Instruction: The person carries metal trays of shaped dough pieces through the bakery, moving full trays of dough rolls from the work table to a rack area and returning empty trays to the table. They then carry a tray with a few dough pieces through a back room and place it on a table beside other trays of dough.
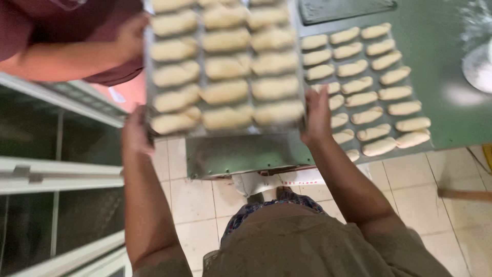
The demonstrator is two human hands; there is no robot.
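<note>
left hand [136,134] gripping tray [225,134] corner | right hand [316,117] clamped on its right edge | tray full of dough rolls [225,66], held up over green table [435,46] | another person's hand [130,36] on far-left corner

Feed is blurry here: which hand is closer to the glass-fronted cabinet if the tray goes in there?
Left, probably. The left hand grips the tray edge on the cabinet side; the right hand holds the edge toward the table.
</note>
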